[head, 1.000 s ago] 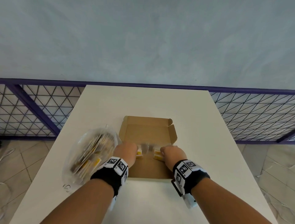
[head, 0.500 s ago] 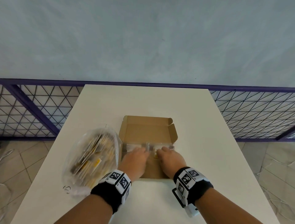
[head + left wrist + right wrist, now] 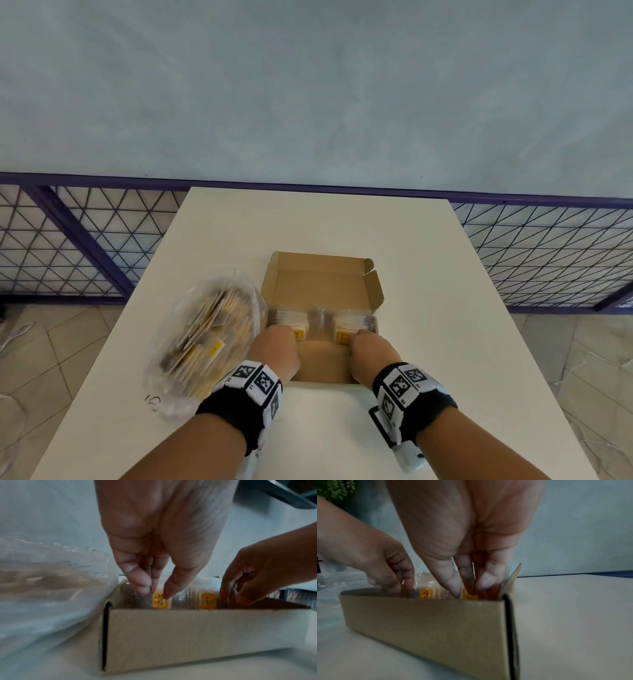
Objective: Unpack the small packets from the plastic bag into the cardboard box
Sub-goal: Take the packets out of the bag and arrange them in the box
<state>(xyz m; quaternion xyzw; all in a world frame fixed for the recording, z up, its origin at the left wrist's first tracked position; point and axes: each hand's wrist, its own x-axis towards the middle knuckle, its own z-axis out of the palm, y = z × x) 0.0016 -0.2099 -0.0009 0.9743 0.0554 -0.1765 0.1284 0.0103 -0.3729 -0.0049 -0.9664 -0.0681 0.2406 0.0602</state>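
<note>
Here, just left of the left hand (image 3: 275, 346), the clear plastic bag (image 3: 205, 339) lies on the white table (image 3: 428, 274), bulging with small packets and touching the left wall of the cardboard box (image 3: 322, 291). The left hand reaches over the near wall of the box, its thumb and fingertips (image 3: 144, 588) curled down and pinching the left stack of packets (image 3: 291, 320), whose yellow label (image 3: 158, 599) shows between them. Compared with half a second ago, both hands have drawn apart: then they sat close together at the middle of the box, now a bare strip of box floor lies between them. To the right of that gap stands the right stack of packets (image 3: 349, 323), upright against the far part of the box beneath the open lid. The right hand (image 3: 371, 349) pinches this stack near the right wall, thumb and fingers (image 3: 453, 586) curled round its edge beside another yellow label (image 3: 468, 596). The bag and the box have stayed in place.
</note>
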